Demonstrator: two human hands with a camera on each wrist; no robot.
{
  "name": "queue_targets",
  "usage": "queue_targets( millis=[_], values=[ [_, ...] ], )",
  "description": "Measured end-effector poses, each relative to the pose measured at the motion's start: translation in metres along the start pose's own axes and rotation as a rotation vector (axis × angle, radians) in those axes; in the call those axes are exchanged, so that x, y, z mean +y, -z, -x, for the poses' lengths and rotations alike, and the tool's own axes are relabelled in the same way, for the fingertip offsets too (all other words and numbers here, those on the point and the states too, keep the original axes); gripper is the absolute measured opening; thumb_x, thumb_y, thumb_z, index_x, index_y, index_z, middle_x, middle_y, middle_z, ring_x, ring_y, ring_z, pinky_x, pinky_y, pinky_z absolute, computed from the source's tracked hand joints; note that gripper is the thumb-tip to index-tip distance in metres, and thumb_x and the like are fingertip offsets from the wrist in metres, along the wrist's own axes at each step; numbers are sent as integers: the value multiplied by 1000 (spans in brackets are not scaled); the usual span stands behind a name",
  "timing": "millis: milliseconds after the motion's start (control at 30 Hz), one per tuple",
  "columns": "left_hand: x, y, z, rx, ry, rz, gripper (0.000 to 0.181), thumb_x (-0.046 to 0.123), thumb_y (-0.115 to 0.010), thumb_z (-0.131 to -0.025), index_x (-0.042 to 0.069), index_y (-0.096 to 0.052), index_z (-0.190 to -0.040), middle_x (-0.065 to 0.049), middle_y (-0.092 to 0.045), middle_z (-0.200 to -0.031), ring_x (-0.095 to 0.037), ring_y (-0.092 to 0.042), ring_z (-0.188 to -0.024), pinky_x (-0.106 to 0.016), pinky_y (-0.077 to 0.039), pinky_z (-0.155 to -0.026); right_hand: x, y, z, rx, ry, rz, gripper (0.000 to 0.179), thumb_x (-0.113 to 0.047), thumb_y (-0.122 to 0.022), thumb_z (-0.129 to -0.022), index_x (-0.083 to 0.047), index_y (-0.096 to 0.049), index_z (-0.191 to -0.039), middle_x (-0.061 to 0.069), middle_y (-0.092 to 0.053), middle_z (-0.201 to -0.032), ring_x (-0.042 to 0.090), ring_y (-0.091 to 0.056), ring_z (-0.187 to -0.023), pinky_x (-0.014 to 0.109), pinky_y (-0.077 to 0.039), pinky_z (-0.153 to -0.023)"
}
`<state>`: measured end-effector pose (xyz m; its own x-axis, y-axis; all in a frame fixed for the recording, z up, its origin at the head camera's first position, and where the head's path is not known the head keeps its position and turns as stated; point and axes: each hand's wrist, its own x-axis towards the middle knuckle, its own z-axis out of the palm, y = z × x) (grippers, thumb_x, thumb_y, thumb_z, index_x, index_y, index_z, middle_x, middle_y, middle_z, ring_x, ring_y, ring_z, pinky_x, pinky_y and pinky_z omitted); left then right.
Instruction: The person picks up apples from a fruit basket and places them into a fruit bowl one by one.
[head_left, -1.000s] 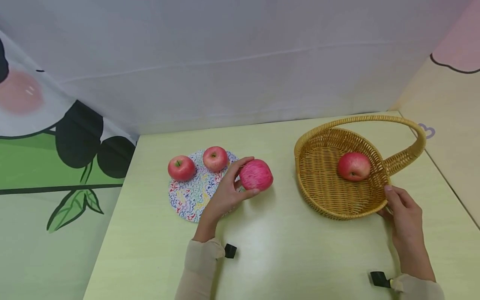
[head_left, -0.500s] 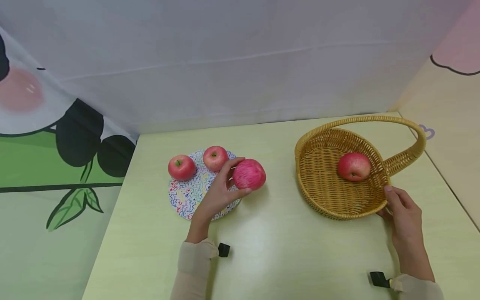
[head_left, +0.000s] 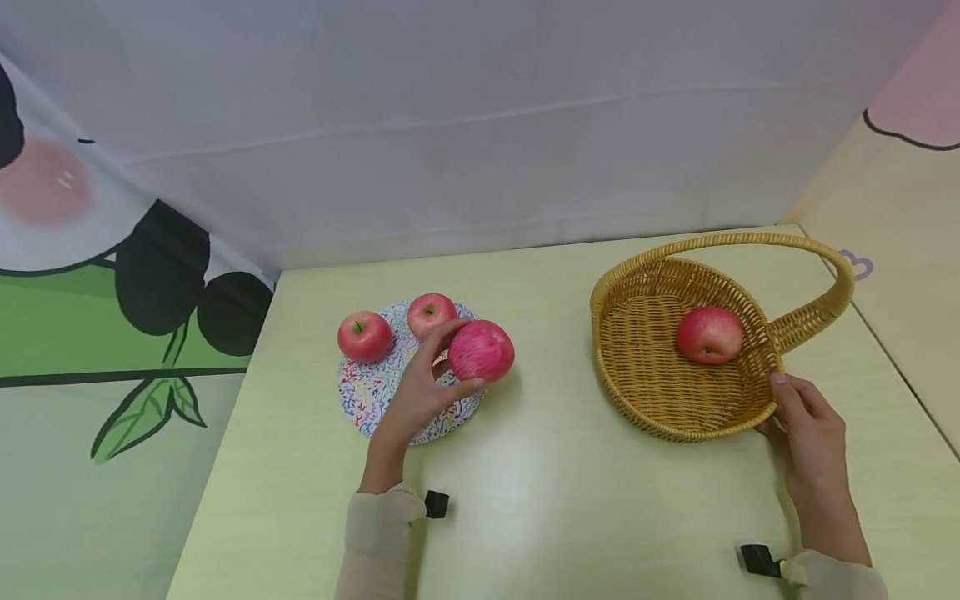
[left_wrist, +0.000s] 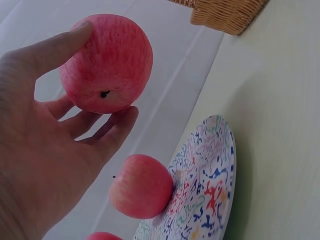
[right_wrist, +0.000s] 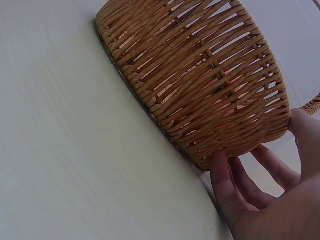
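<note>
The person beside me wears long, pale beige sleeves. The left sleeve (head_left: 375, 537) has a greyer band near the wrist, pinker cloth below it, and a softly crumpled cuff (head_left: 408, 500). Of the right sleeve (head_left: 843, 577) I can see only the end, in the same washed-out beige. Both the left hand (head_left: 420, 392) and the right hand (head_left: 815, 437) are bare. A small black block (head_left: 437, 504) juts from the left cuff (rather like a dice cube), and a longer black piece (head_left: 761, 560) from the right, with a speck of yellow (head_left: 782, 567) at its base.
</note>
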<state>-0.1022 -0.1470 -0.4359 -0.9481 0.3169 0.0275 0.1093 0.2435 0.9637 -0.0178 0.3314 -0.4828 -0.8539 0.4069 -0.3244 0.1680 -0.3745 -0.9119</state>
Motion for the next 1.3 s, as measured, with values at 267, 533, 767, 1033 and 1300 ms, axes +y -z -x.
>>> queue_targets(
  millis=[267, 533, 767, 1033, 1300],
  values=[
    [-12, 9, 6, 56, 10, -33, 86, 12, -86, -83, 29, -42, -156, 0, -48, -155, -27, -44, -145, -56, -52, -109, 0, 0, 0, 2, -1, 4, 15, -25, -72, -99, -16, -76, -110, -12, -68, -106, 2, -70, -82, 19, -59, -63],
    [-29, 11, 8, 73, 31, -56, 90, 10, -85, -84, 18, -37, -159, -3, -45, -159, -30, -41, -149, -57, -48, -113, 1, 1, -1, 11, -17, 11, 13, -25, -71, -100, -18, -77, -109, -13, -68, -107, 2, -69, -82, 19, -59, -63],
    [-41, 13, 11, 80, 94, -72, 90, 8, -85, -84, 25, -36, -158, -6, -45, -159, -33, -43, -148, -58, -48, -114, 2, 0, -3, -2, 14, -15, 10, -21, -71, -100, -17, -78, -106, -11, -71, -100, 3, -70, -80, 21, -60, -62],
    [-49, 13, 13, 78, 102, -82, 90, 10, -85, -85, 28, -38, -159, -7, -45, -159, -35, -45, -146, -56, -50, -113, 2, -1, -3, 0, 24, -21, 9, -20, -71, -100, -16, -77, -104, -11, -71, -98, 3, -71, -80, 21, -60, -62],
    [-53, 14, 14, 90, 102, -69, 90, 8, -86, -84, 23, -35, -157, -9, -44, -159, -37, -45, -148, -55, -45, -117, 1, -2, -2, 9, 16, -8, 10, -21, -71, -100, -17, -77, -106, -11, -70, -100, 3, -69, -80, 21, -59, -61]
  ],
)
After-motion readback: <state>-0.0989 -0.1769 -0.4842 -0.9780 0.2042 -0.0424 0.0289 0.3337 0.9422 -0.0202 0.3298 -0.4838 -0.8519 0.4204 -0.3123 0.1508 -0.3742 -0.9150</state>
